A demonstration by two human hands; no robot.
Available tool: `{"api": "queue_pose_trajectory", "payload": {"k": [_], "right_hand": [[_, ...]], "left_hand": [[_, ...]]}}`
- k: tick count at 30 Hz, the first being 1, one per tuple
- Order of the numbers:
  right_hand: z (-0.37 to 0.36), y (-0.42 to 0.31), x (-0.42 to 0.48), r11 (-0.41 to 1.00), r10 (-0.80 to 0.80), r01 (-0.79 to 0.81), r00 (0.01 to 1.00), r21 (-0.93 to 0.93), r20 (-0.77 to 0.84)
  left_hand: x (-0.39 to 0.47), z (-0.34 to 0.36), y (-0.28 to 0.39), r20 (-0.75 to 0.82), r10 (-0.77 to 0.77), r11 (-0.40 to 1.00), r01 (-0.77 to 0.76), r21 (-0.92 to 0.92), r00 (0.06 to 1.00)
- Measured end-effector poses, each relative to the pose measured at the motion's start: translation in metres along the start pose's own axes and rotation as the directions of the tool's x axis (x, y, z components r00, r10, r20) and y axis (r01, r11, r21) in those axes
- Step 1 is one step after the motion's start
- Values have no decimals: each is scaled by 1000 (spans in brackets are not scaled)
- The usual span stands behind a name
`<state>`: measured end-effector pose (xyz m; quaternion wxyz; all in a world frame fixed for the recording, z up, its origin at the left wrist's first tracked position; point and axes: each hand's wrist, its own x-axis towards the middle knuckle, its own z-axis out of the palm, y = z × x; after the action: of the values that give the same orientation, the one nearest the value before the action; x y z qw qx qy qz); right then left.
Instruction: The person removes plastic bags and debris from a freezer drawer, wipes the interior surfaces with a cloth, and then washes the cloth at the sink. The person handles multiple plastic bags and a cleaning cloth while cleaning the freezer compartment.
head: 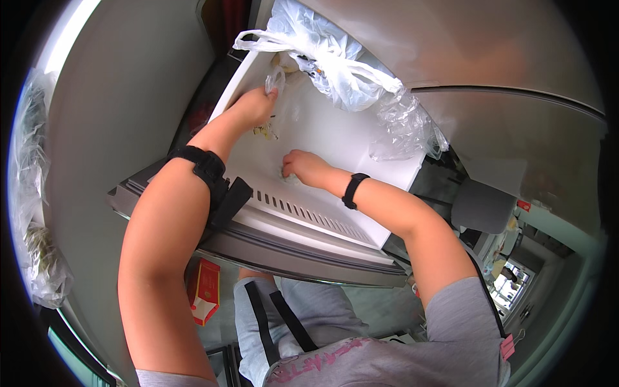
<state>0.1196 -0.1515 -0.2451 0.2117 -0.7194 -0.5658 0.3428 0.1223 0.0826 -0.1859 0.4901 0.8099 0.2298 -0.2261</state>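
A white plastic refrigerator drawer (pixel 329 140) is pulled out before me. Near its left wall, my left hand (pixel 258 106) pinches a clear plastic bag (pixel 275 80), with a yellowish item behind it at the far corner. My right hand (pixel 307 168) reaches down to the drawer's floor close to the slotted front, its fingers curled on a small whitish thing (pixel 290 179) that they mostly hide. A knotted white plastic bag (pixel 338 67) lies at the drawer's back, and a crumpled clear plastic bag (pixel 404 126) beside it on the right. Small yellowish scraps (pixel 263 130) are below my left hand.
The grey drawer front (pixel 300 256) stands between the drawer and my legs. A red and yellow box (pixel 206 290) is on the floor below. Steel refrigerator doors (pixel 512 48) rise at the upper right, a dark grey stool (pixel 483 205) is at the right, and filled clear bags (pixel 46 261) are at the far left.
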Motion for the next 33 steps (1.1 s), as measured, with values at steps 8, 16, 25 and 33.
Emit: {"api": "queue_pose_trajectory", "payload": {"k": [8, 16, 25, 33], "right_hand": [[-57, 54, -3, 875, 480, -437, 721, 209, -500], [-13, -11, 21, 993, 111, -89, 943, 83, -313], [-9, 10, -19, 1000, -9, 9, 1000, 20, -6], [-30, 54, -42, 786, 586, -593, 621, 178, -521]], "left_hand": [[-5, -5, 16, 48, 24, 1000, -24, 12, 999], [-6, -6, 8, 17, -17, 997, 16, 72, 1000], [3, -2, -2, 9, 27, 996, -28, 82, 1000], [-1, -5, 12, 49, -4, 996, 0, 90, 999]]}}
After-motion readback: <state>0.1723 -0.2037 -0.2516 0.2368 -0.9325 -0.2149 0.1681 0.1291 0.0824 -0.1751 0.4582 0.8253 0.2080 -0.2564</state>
